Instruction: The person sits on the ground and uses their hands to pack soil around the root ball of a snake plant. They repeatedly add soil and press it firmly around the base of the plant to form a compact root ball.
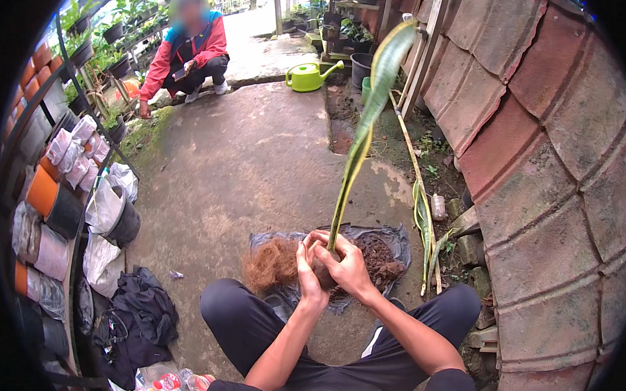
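Note:
Between my knees, my left hand (312, 273) and my right hand (348, 264) are cupped around a dark ball of soil (325, 272) at the base of a snake plant leaf (366, 130). The tall yellow-edged leaf stands upright out of the ball, leaning a little right at its tip. Brown coconut fibre (272, 264) lies in a heap left of my hands. On the right is a pile of dark, crumbly soil (380, 260). Both rest on a dark plastic sheet (403, 245) on the concrete. My palms and part of the ball are hidden.
Cut snake plant leaves (422, 220) lie beside a long stick (413, 152) at the right, near stacked roof tiles (542, 307). A green watering can (305, 77) stands ahead. A person (186, 51) squats at the upper left. Pots (64, 207) and a dark bag (138, 313) are at the left.

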Demonstrator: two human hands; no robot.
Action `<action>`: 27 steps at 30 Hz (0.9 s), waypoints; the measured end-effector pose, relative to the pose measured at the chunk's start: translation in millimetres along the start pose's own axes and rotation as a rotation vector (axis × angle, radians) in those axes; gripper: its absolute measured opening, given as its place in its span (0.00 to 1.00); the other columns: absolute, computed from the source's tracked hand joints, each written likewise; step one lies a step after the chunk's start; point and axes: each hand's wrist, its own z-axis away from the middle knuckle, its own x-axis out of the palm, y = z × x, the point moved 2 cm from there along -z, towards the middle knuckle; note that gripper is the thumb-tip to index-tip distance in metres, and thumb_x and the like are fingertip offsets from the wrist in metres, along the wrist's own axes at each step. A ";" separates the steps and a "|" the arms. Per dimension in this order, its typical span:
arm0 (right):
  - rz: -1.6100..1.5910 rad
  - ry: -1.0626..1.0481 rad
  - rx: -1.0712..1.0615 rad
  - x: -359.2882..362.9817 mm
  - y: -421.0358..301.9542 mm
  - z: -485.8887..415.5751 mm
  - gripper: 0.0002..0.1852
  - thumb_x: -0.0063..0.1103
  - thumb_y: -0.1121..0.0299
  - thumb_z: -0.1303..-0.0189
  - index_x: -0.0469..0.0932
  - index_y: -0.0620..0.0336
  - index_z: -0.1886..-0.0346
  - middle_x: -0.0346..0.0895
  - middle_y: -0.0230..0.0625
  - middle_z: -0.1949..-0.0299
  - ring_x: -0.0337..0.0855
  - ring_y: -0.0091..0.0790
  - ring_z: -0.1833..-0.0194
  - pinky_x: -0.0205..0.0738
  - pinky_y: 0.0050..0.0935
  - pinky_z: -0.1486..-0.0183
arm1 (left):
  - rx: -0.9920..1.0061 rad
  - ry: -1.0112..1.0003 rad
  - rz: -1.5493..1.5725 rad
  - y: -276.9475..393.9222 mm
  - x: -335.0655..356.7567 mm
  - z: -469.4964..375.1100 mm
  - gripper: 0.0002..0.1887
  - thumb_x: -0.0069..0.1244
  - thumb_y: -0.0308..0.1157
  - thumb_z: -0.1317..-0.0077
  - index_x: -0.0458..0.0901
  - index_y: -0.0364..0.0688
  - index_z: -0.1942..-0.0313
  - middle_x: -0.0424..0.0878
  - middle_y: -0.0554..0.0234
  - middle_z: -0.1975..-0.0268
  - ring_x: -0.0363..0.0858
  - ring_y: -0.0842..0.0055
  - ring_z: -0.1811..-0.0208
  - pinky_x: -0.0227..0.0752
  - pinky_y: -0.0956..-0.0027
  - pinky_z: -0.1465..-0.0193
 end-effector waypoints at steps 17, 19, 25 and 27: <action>-0.326 0.020 0.098 11.7 21.4 1.6 0.13 0.64 0.63 0.36 0.83 0.63 0.69 0.84 0.31 0.71 0.79 0.19 0.66 0.74 0.25 0.60 | -0.143 0.193 0.100 1.8 -0.8 -0.1 0.37 0.26 0.65 0.26 0.62 0.46 0.30 0.76 0.59 0.41 0.73 0.65 0.39 0.64 0.54 0.32; -0.240 0.119 0.092 9.8 14.9 0.8 0.13 0.64 0.62 0.36 0.84 0.64 0.68 0.84 0.31 0.70 0.80 0.20 0.66 0.74 0.26 0.61 | -0.050 0.176 0.016 6.4 0.8 1.3 0.36 0.25 0.63 0.25 0.62 0.44 0.30 0.75 0.56 0.40 0.71 0.66 0.38 0.61 0.55 0.31; -0.043 0.042 0.094 4.0 -0.1 1.5 0.17 0.58 0.64 0.31 0.81 0.68 0.48 0.84 0.40 0.52 0.80 0.27 0.49 0.71 0.29 0.42 | 0.403 0.085 -0.377 1.0 9.3 2.8 0.33 0.25 0.56 0.22 0.60 0.40 0.30 0.70 0.51 0.36 0.65 0.66 0.32 0.53 0.58 0.27; -0.154 0.002 0.118 1.2 5.0 2.3 0.18 0.57 0.64 0.31 0.81 0.68 0.45 0.83 0.42 0.48 0.79 0.29 0.45 0.69 0.30 0.38 | 0.355 0.054 -0.325 0.2 3.4 0.6 0.32 0.25 0.55 0.22 0.60 0.41 0.30 0.69 0.53 0.34 0.66 0.68 0.32 0.57 0.60 0.28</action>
